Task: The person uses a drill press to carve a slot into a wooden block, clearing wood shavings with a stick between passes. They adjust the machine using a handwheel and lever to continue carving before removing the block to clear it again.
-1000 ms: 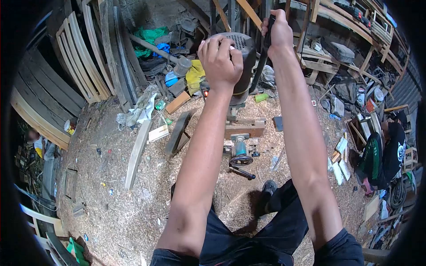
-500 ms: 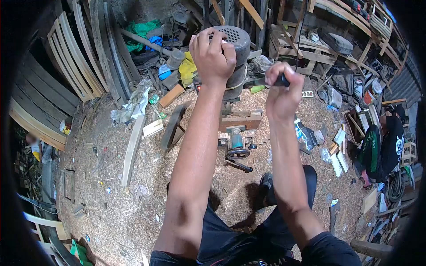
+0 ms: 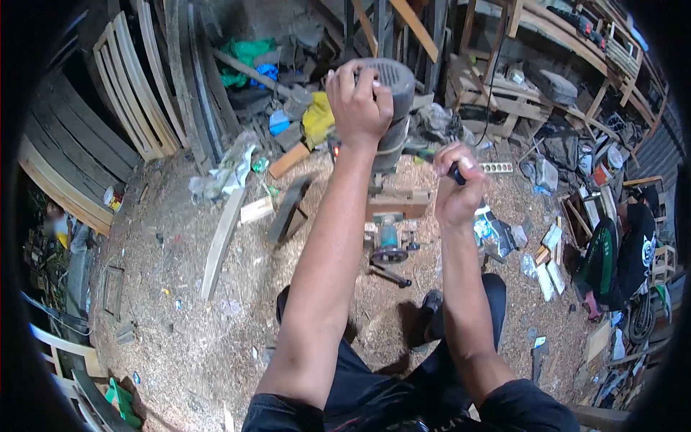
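Note:
A grey cylindrical motor housing [image 3: 400, 85] with a perforated top tops the upright machine in front of me. My left hand [image 3: 362, 104] lies over its top left side, fingers curled on the rim. To the right, my right hand [image 3: 459, 183] is closed around the black handle [image 3: 455, 173] of a lever on the machine. Below the motor, a wooden block [image 3: 396, 207] sits at the machine's vise, above a teal part [image 3: 389, 236] and a handwheel [image 3: 389, 255]. The tool's contact with the wood is hidden by the motor.
Wood shavings cover the floor [image 3: 173, 288]. A long board [image 3: 222, 248] and a dark wooden piece [image 3: 288, 212] lie left of the machine. A power strip [image 3: 497, 168] is at right, with a wooden bench [image 3: 497, 93] behind. Curved slats [image 3: 133, 93] lean at left.
My right hand has come down with the lever handle relative to the machine. My left hand stays on the motor housing. The whole view has shifted slightly.

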